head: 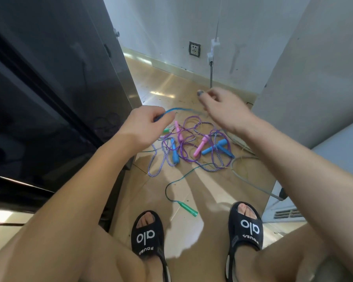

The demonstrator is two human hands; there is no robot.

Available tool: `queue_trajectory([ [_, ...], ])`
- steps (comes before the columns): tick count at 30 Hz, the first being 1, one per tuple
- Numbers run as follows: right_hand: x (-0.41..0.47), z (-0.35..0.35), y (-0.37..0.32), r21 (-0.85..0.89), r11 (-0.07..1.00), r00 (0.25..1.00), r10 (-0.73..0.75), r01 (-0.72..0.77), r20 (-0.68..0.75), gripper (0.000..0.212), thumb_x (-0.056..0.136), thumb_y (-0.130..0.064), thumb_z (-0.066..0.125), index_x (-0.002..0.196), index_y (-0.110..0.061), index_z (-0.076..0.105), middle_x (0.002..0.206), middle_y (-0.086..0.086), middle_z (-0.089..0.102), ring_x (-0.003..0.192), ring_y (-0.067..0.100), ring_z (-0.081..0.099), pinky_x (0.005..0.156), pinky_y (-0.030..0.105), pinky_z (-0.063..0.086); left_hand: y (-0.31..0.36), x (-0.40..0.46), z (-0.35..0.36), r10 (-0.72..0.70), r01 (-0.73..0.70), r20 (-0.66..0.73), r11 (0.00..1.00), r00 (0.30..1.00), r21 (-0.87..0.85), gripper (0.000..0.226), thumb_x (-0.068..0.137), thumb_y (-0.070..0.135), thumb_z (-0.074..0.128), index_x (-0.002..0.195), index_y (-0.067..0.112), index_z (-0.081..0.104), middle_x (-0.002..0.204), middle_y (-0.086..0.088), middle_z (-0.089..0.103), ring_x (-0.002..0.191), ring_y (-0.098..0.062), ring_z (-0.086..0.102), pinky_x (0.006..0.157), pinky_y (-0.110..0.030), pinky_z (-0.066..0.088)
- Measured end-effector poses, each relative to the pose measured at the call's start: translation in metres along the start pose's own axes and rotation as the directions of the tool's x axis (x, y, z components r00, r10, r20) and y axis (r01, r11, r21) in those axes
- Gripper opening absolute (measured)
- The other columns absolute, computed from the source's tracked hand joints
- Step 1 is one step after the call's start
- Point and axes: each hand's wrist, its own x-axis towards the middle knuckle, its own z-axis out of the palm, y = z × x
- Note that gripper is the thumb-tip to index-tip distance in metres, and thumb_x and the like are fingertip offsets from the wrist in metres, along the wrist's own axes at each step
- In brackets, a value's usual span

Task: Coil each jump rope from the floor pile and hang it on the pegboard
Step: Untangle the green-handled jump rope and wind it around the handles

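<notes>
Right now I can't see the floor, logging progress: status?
Left hand grips blue rope; right hand pinches its far end. Rope pile tangled on floor. Green handle by sandals.

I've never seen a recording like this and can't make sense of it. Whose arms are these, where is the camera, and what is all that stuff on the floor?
No machine here: a person wears a wide-angle camera on the head, looking down past their own arms to their feet in black slides. On the tan floor lies a tangled pile of jump ropes with pink and blue handles, and a green handle lies nearer the feet. The left hand holds a blue cord that runs toward the right hand, whose fingers are curled; whether they pinch the cord I cannot tell. No pegboard is in view.
</notes>
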Motion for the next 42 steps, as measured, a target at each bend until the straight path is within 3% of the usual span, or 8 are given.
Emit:
queue_trajectory([
  [8,-0.015,0.029,-0.03,0.256,0.96,0.99,-0.132,0.113,0.058,0.04,0.096,-0.05,0.055,0.083,-0.013,0.064,0.063,-0.007,0.058,0.056,0.015,0.055,0.061,0.029,0.044,0.018,-0.001,0.006,0.116,-0.116,-0.003,0.991,0.993,-0.06,0.035,0.092,0.026,0.057,0.061,0.021,0.043,0.05,0.007,0.039,0.053,-0.01,0.032,0.049,-0.024,0.026],
  [13,-0.013,0.011,-0.033,0.614,0.788,0.997,-0.076,0.041,0.031,0.015,0.091,-0.018,0.068,0.079,-0.018,0.06,0.044,-0.015,0.038,0.041,0.007,0.036,0.051,0.026,0.037,0.008,-0.006,0.013,0.04,0.001,0.324,0.992,0.945,-0.126,0.04,0.078,0.062,0.075,0.092,0.028,0.059,0.075,0.021,0.061,0.056,0.005,0.052,0.059,-0.018,0.044],
  [19,-0.019,0.01,-0.046,0.763,0.647,0.987,-0.115,-0.009,0.109,0.005,0.096,-0.01,0.059,0.097,-0.013,0.062,0.049,-0.012,0.041,0.043,0.006,0.033,0.044,0.02,0.029,0.031,-0.014,0.026,0.109,0.025,0.53,0.971,0.841,-0.239,0.008,0.099,0.034,0.061,0.099,0.033,0.07,0.053,0.023,0.053,0.051,0.0,0.046,0.056,-0.019,0.043],
  [23,0.004,-0.014,-0.021,0.628,0.778,0.98,0.13,-0.005,-0.154,0.012,0.091,-0.014,0.062,0.082,-0.023,0.063,0.053,-0.014,0.052,0.047,0.006,0.045,0.046,0.022,0.036,0.02,-0.01,0.018,0.067,0.003,0.468,0.989,0.881,-0.147,0.045,0.1,0.046,0.056,0.075,0.011,0.071,0.058,0.008,0.056,0.057,-0.005,0.046,0.063,-0.022,0.04],
  [27,0.019,-0.045,0.035,0.136,0.973,0.854,0.231,-0.188,-0.467,0.023,0.095,-0.02,0.052,0.113,-0.013,0.064,0.113,0.007,0.068,0.102,0.023,0.062,0.08,0.026,0.041,-0.013,-0.002,0.001,-0.065,0.06,0.344,0.998,0.937,0.025,0.055,0.091,0.06,0.059,0.08,0.007,0.071,0.068,0.008,0.069,0.066,-0.005,0.058,0.07,-0.031,0.048],
  [32,-0.004,-0.017,0.027,-0.143,0.985,0.995,0.097,-0.098,-0.014,0.044,0.107,-0.036,0.033,0.145,-0.016,0.041,0.149,0.016,0.043,0.139,0.03,0.038,0.11,0.033,0.03,0.003,-0.005,0.009,0.026,-0.006,0.337,0.998,0.941,-0.059,0.046,0.1,0.04,0.055,0.067,0.01,0.046,0.066,-0.017,0.043,0.057,-0.011,0.05,0.063,-0.027,0.05],
  [35,-0.024,0.012,-0.015,0.182,0.977,0.973,-0.143,0.109,0.184,0.037,0.106,-0.04,0.032,0.126,-0.023,0.058,0.117,0.002,0.067,0.108,0.019,0.058,0.094,0.029,0.041,0.026,-0.007,0.019,0.093,-0.068,0.33,0.994,0.939,-0.087,0.041,0.1,0.027,0.055,0.064,0.015,0.041,0.057,-0.001,0.034,0.052,-0.015,0.04,0.051,-0.027,0.039],
  [42,-0.025,0.025,-0.011,0.063,0.976,0.927,-0.218,0.209,0.306,0.053,0.097,-0.059,0.038,0.084,-0.014,0.063,0.08,0.011,0.072,0.06,0.018,0.055,0.065,0.036,0.046,0.012,-0.011,0.003,0.083,-0.044,0.253,0.987,0.964,-0.155,0.039,0.095,0.027,0.063,0.057,0.033,0.063,0.054,0.009,0.034,0.053,-0.01,0.031,0.053,-0.029,0.027],
])
